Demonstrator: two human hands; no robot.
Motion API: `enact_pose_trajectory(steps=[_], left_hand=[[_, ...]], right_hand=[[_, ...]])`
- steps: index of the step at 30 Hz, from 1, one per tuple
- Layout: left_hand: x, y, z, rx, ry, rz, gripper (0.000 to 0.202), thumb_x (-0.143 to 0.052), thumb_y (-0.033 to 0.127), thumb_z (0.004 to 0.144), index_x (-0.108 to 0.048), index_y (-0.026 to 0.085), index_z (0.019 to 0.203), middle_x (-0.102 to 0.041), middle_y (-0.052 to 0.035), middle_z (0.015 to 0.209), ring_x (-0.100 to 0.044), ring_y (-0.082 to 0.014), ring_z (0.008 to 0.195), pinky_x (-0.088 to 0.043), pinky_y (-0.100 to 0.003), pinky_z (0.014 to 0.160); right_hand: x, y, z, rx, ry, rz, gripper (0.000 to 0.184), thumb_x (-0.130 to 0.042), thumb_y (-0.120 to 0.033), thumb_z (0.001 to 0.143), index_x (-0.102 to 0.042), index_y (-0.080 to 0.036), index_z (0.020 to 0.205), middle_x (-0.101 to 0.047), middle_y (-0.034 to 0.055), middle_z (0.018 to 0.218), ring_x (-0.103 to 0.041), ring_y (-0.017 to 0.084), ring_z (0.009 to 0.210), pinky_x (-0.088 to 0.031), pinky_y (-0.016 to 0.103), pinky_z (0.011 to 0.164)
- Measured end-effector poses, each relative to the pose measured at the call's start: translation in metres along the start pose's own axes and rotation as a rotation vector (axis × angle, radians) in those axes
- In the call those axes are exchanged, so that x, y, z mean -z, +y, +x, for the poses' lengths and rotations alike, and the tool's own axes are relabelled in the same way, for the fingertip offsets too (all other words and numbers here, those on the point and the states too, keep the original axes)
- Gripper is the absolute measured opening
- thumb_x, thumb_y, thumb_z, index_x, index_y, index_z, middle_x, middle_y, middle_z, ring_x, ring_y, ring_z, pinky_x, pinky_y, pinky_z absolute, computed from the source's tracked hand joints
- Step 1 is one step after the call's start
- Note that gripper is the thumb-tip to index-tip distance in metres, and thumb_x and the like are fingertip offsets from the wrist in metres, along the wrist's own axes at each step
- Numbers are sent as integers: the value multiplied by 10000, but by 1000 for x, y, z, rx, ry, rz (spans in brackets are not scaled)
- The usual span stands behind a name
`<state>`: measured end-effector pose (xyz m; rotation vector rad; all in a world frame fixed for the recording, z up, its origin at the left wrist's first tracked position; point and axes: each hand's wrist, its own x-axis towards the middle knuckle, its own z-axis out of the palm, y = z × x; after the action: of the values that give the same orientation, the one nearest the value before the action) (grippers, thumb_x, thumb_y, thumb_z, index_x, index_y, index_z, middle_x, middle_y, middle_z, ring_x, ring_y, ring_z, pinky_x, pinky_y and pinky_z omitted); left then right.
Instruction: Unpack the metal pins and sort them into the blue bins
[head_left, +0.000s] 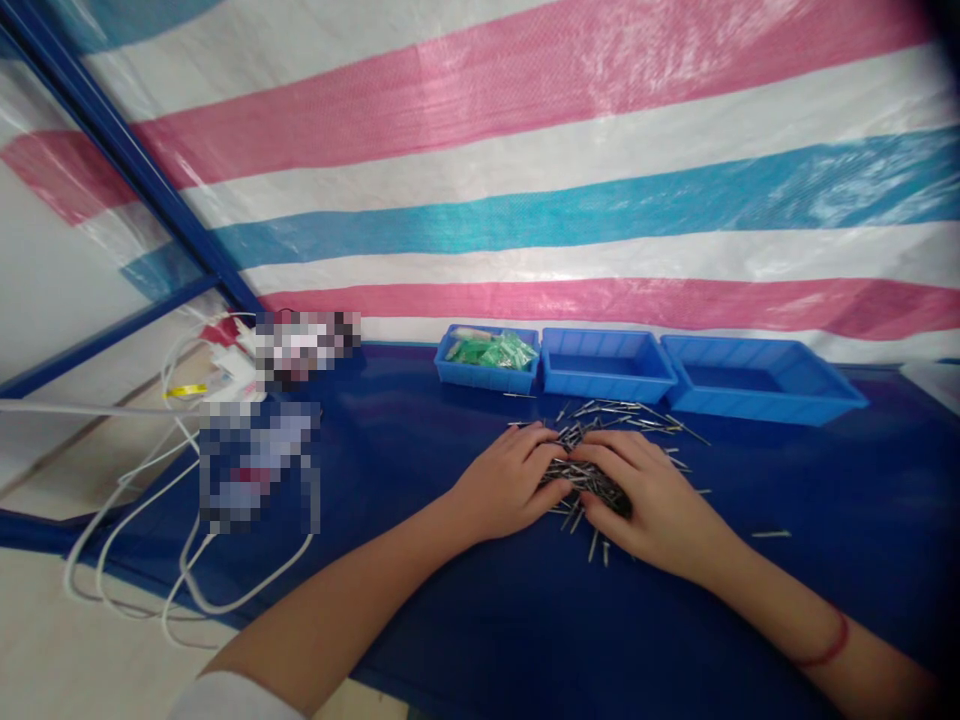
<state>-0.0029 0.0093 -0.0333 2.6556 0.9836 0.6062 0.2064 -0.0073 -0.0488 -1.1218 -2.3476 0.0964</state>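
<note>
Left hand curled against heap of thin metal pins at centre frame on blue tabletop, right hand cupped over it from opposite side. Stray pins loose at lower right; harder squeeze likely to prick fingertips or scatter more.

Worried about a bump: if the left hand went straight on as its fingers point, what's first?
The left hand would meet the pile of metal pins, which it seems to touch; the right hand lies just beyond.
</note>
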Motion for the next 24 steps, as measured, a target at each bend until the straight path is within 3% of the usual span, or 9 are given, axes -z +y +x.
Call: enact_pose_trajectory(steps=[4,10,16,24], left_hand=[[-1,-2,0,-30,8,5,337,-482,352,927,-542,141,1182,-549,-156,1296,-471,-260,1275,-335,-457,1116],[-3,-5,-1,-52,33,-19,511,-627,439,813,-519,135,1209,-553,-158,1287,-494,-280,1246,-345,-436,1111],[-2,-4,2,27,-8,-33,593,-581,312,827,-398,122,1358,-496,-170,1372,-431,-292,1313,-316,-478,1128],[0,-4,4,1,-1,5,464,-565,232,797,-533,123,1246,-504,-153,1345,-395,-289,1330,-300,-449,1138]], right_hand=[[-2,0,0,-17,23,17,228,-575,-164,792,-572,-188,1019,-593,97,1093,-541,269,1007,-437,428,876],[-3,0,1,-32,132,113,140,-564,-114,791,-534,-193,902,-597,86,995,-548,247,938,-448,403,834],[0,1,4,-121,268,220,186,-516,-48,750,-486,-210,838,-587,50,871,-556,219,867,-450,365,800],[1,8,4,-273,394,285,219,-460,-43,771,-526,-211,896,-608,51,895,-582,204,858,-459,336,769]])
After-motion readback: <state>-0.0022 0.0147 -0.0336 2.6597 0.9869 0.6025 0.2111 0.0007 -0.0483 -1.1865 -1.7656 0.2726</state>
